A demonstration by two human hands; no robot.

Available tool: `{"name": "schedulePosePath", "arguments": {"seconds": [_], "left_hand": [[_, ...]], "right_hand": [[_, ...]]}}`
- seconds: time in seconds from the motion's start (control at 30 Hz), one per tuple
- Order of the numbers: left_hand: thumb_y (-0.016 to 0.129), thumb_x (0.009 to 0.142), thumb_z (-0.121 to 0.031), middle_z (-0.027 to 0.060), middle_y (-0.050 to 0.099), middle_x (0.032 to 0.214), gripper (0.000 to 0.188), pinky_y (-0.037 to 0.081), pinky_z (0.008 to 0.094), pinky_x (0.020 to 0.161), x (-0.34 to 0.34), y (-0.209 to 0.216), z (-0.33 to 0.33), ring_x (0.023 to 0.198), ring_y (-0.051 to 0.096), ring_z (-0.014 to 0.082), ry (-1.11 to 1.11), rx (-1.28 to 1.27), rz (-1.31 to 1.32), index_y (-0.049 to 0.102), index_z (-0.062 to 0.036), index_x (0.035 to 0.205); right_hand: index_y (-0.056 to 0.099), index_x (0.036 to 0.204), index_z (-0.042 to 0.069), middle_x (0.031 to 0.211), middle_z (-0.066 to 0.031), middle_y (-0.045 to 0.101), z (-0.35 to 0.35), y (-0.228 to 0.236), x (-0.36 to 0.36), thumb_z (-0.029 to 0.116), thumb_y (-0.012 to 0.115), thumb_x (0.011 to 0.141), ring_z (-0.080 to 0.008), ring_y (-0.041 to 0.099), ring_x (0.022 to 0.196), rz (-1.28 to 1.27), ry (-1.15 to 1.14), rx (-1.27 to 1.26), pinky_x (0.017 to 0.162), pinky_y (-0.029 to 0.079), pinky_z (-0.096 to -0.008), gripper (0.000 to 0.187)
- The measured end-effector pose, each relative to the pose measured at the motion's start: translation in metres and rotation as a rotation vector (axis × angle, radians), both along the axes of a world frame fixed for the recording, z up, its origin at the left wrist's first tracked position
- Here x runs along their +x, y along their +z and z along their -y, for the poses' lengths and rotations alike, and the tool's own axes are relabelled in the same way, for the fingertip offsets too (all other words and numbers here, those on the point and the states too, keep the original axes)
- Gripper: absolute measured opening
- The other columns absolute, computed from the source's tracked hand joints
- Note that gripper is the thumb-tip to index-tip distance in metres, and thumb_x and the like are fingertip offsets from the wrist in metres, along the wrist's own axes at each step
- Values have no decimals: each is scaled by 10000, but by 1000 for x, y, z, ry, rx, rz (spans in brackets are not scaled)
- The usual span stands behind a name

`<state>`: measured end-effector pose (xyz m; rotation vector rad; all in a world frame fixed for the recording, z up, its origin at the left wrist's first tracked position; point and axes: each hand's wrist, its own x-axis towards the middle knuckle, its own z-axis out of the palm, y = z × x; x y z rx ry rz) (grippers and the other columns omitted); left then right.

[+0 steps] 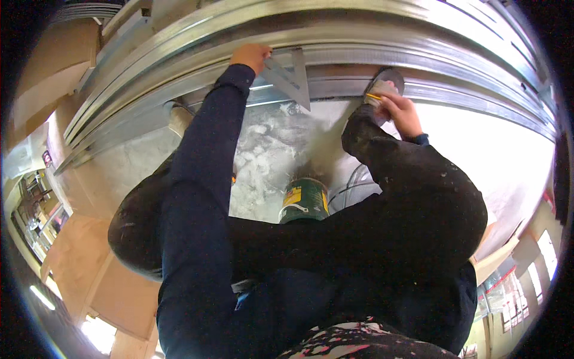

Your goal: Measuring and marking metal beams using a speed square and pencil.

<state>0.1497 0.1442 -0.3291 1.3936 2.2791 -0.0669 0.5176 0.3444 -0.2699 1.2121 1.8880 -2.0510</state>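
Observation:
My left hand (251, 58) reaches far forward with its fingers closed on one corner of a metal triangle square (301, 84). The square lies across a long silvery metal profile (338, 87) on the floor, one point of it sticking out past the near edge. On the right, my right hand (403, 115) pinches a thin yellow pencil (374, 96). This hand is held above my right shoe (392, 79), apart from the square. The pencil's tip points left and touches no profile that I can make out.
More long metal profiles (382, 37) lie side by side beyond. Between my spread legs stands a green and yellow bucket (307, 200) with a white handle. A dark cable (353, 185) curves beside it on the dusty floor (263, 149). Brown boards (122, 293) stand at the left.

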Motion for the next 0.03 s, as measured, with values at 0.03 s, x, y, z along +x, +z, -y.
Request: {"name": "schedulePosePath", "arguments": {"seconds": [0.03], "left_hand": [[509,900,-264,132,653,1085,283,486,463,865,4,3,-4,975,624,328,22,-91,-6,645,-269,1149]], "right_hand": [[585,1212,18,1006,-159,669,-13,-6,28,172,466,975,-157,645,917,-7,-101,-27,751,504,-218,306]]}}
